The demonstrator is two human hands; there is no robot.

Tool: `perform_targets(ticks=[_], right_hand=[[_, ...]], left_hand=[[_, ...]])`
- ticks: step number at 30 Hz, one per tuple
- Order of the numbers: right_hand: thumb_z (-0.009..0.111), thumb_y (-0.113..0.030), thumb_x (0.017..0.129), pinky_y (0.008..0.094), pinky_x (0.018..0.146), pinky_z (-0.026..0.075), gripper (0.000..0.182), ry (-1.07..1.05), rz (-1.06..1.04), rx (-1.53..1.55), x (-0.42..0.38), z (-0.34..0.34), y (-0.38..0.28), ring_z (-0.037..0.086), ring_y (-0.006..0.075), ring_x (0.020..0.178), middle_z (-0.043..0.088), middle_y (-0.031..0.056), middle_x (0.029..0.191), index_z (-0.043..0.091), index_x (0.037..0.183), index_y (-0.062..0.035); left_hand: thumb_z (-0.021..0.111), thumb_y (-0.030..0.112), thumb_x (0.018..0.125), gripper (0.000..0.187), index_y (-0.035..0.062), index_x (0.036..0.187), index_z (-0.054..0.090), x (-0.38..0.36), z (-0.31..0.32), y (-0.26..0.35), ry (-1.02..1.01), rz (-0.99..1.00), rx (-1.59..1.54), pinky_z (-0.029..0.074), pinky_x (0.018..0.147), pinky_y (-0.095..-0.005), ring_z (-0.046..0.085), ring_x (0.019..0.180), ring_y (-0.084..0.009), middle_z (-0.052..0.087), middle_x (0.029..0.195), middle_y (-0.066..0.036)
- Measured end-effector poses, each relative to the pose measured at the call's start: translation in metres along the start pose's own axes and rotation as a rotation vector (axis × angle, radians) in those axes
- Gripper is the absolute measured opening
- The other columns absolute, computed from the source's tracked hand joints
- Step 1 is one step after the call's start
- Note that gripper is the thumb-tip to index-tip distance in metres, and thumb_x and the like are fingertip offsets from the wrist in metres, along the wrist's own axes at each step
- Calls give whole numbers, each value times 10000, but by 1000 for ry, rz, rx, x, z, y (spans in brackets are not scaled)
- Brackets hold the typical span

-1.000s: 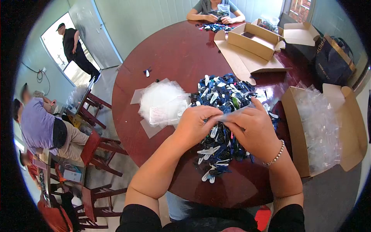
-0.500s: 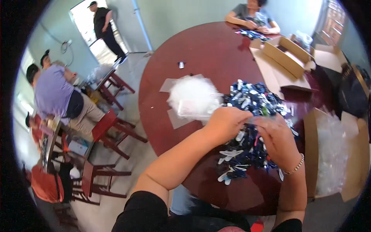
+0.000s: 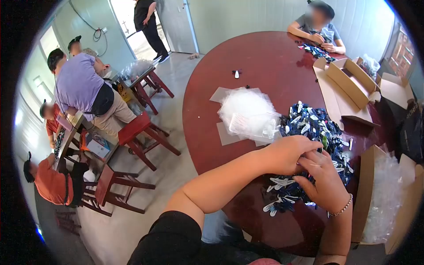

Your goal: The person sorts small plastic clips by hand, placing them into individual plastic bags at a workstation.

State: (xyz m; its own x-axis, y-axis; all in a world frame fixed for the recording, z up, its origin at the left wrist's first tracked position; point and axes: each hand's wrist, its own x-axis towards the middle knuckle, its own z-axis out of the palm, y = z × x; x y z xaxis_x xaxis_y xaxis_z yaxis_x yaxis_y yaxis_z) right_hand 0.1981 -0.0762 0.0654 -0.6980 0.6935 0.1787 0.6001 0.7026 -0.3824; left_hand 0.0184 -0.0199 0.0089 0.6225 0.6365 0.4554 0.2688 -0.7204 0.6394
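Note:
My left hand (image 3: 289, 154) reaches in over a heap of small dark-blue and white clip-like pieces (image 3: 309, 121). Its fingers are bent and pressed together, their tips partly hidden by my other hand; whatever they pinch, I cannot make out. My right hand (image 3: 326, 183), with a beaded bracelet at the wrist, meets it above the heap, thumb apart and fingers spread against the left fingertips. A stack of clear plastic bags (image 3: 245, 110) lies left of the heap on the round red-brown table (image 3: 216, 79).
One white-and-dark piece (image 3: 236, 74) lies alone farther back. Open cardboard boxes (image 3: 351, 84) stand at the right, and one near box (image 3: 371, 198) holds clear plastic bags. A person (image 3: 316, 33) sits across the table. Red stools (image 3: 137, 132) and other people are at the left.
My view has shifted, so the table sits farther right and lower. My right hand's thumb and fingers have spread from a tighter grip, and both hands have come closer together.

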Motion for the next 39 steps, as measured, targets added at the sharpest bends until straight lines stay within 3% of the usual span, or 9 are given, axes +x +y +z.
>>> perform_targets(ticks=[3, 7, 10, 25, 28, 31, 32, 34, 39], right_hand=[[723, -122, 792, 502, 1056, 328, 439, 61, -34, -12, 2, -1, -2, 504, 393, 1189, 570, 205, 1249, 580, 1194, -15], [716, -117, 800, 514, 1028, 365, 400, 80, -28, -27, 1, 2, -3, 600, 374, 1025, 661, 176, 1033, 582, 1153, 16], [714, -106, 798, 514, 1020, 374, 374, 15, 16, -37, 5, -3, -8, 598, 371, 1028, 660, 178, 1032, 586, 1127, 16], [673, -68, 806, 473, 976, 406, 312, 208, -26, -37, 1, -9, -4, 599, 362, 1056, 649, 170, 1124, 616, 1109, -18], [683, -144, 849, 404, 844, 487, 290, 241, 89, -21, -7, -16, 10, 647, 309, 950, 677, 160, 1006, 632, 1110, -26], [671, -78, 840, 346, 747, 508, 278, 348, 112, 20, -12, -25, 19, 658, 273, 820, 687, 162, 974, 639, 1104, 2], [676, -83, 839, 337, 737, 508, 290, 365, 132, 50, -14, -28, 19, 658, 260, 806, 689, 161, 987, 639, 1113, 6], [690, -98, 833, 323, 727, 508, 299, 372, 170, 98, -20, -33, 24, 661, 244, 789, 694, 155, 990, 643, 1107, 13], [713, -85, 809, 330, 694, 514, 315, 264, 190, 22, -40, -31, 41, 666, 244, 781, 682, 160, 946, 640, 1101, 8]], left_hand=[[713, 98, 706, 568, 24, 1243, 544, 0, -2, 2, -5, 20, -55, 474, 850, -433, 583, 981, -370, 612, 1006, -177], [725, 118, 689, 396, 21, 1060, 626, -1, 3, 0, -27, 20, -129, 480, 815, -445, 605, 904, -379, 649, 938, -184], [721, 128, 692, 384, 32, 1052, 628, -2, 5, -1, -30, 26, -87, 484, 800, -443, 606, 902, -375, 655, 938, -168], [742, 173, 702, 261, 58, 916, 645, -1, 5, -9, 152, -102, -24, 500, 748, -438, 633, 870, -372, 656, 887, -164], [760, 183, 740, 242, 60, 913, 646, 0, 8, -18, 112, -173, 0, 511, 753, -405, 654, 847, -318, 666, 895, -143], [781, 98, 760, 267, 41, 984, 648, 0, 6, -17, 140, -229, -54, 568, 761, -312, 652, 819, -157, 665, 902, -62], [790, 109, 750, 286, 56, 996, 655, 1, 5, -14, 180, -189, -12, 551, 680, -279, 631, 737, -116, 672, 893, -45], [793, 131, 729, 281, 27, 954, 659, 2, 1, -2, 182, -347, -63, 529, 692, -330, 681, 771, -226, 688, 858, -116], [796, 98, 737, 311, 15, 1002, 656, 1, 2, -2, 191, -365, -104, 509, 664, -266, 647, 727, -138, 694, 859, -88]])
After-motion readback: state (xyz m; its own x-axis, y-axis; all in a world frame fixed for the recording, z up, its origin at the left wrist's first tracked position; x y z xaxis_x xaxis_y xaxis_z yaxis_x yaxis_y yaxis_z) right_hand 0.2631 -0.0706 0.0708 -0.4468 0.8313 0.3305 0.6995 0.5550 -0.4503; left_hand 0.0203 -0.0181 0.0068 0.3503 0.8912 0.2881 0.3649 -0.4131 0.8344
